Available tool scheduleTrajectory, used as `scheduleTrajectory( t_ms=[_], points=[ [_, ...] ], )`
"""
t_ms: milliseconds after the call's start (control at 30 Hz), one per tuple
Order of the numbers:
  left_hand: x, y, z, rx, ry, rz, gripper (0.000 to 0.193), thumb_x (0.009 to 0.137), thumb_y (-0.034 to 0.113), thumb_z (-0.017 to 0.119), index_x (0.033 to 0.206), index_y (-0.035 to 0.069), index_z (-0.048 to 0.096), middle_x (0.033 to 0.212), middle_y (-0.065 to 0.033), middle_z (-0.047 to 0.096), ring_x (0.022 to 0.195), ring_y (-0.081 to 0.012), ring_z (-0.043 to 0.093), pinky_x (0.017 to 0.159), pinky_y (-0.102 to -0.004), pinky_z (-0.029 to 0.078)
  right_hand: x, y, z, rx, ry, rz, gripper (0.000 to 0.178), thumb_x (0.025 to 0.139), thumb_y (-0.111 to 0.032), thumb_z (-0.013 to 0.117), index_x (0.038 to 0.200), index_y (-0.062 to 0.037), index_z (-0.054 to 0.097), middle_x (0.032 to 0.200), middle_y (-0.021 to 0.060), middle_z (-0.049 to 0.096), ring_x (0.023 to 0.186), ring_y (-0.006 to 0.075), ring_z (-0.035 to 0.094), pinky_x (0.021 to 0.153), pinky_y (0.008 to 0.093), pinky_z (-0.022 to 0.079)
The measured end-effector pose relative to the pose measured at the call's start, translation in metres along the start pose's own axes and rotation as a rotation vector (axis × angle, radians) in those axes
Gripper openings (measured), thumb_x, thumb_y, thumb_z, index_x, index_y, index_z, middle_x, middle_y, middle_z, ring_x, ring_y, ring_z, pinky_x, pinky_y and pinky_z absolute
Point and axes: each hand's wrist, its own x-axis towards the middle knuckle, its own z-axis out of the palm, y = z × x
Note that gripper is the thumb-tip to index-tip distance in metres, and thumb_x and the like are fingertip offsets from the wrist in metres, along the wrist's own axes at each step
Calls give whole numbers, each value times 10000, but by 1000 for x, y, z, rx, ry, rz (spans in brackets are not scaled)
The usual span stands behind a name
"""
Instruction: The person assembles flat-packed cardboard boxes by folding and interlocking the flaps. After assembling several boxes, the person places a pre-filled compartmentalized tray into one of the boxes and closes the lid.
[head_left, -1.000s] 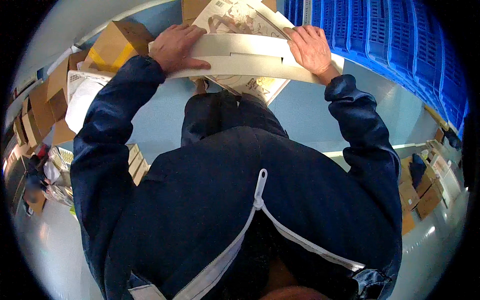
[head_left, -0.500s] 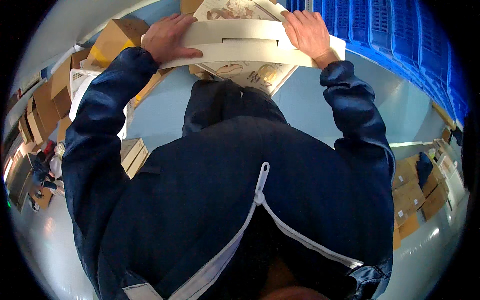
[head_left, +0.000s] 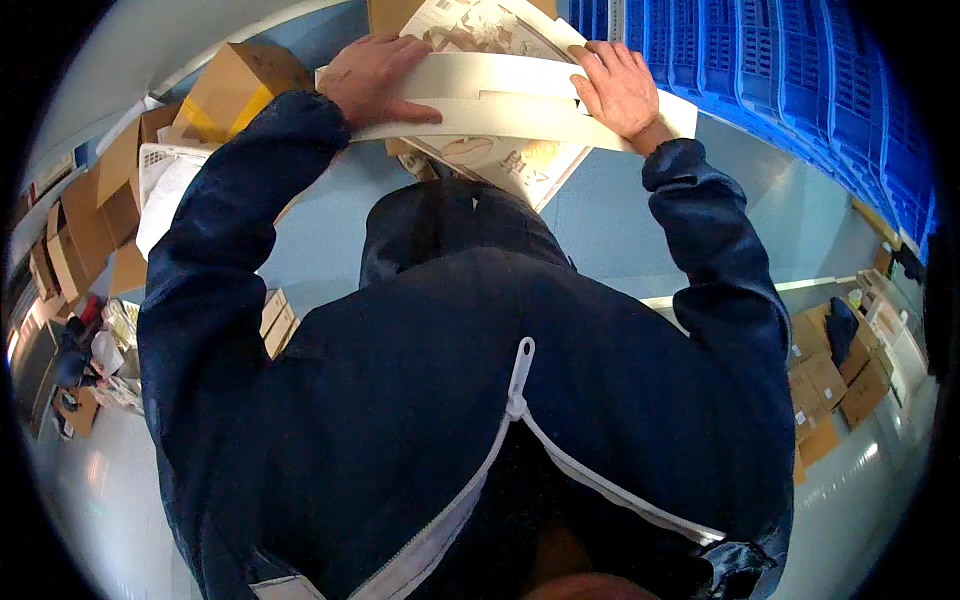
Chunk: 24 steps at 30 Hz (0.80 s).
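A long cream-white cardboard piece [head_left: 460, 112] with folded flaps spans the top of the view, between my two hands. My left hand [head_left: 375, 82] grips its left end, fingers over the far side and thumb along the near face. At the right end my right hand [head_left: 622, 92] curls its fingers over the top, beside a narrow slot where two flaps meet. Under and behind the cardboard lies a light carton [head_left: 515, 165] printed with drawings, turned cornerwise and partly hidden. My fingertips on the far side are only partly seen.
Blue plastic crates [head_left: 770, 70] are stacked at the far right. To the left stand a brown carton with yellow tape [head_left: 225, 90], a white basket [head_left: 165, 185] and several open cartons. More brown boxes [head_left: 820, 385] lie at the right. Another person [head_left: 75, 360] is at the far left.
Both hands and the cardboard have shifted a little nearer to me. My left hand has come in to the right, and the slot between the flaps looks narrower and partly covered.
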Motion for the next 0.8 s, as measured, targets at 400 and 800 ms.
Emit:
scheduleTrajectory(
  t_ms=[400, 800],
  points=[
    [-9, -7, 8, -45, 32, 28, 664, 651, 500, 708, 1114, 60, 528, 1071, -122, 567, 1013, -300, 528, 898, -399, 399, -3, -2, -26, 420, -136, 225, 339, 893, -263, 474, 1142, -50, 558, 1038, 121, 586, 973, 257, 534, 877, 366, 402],
    [-104, -19, 82, -2098, 35, -921, 602, 847, 518, 519, 1277, 100, 473, 1155, -115, 590, 998, -241, 589, 853, -363, 476, -139, 50, -24, 1623, -264, 1462, 499, 884, -349, 499, 1255, -15, 478, 1234, 134, 527, 1107, 223, 517, 964, 337, 378]
  ],
)
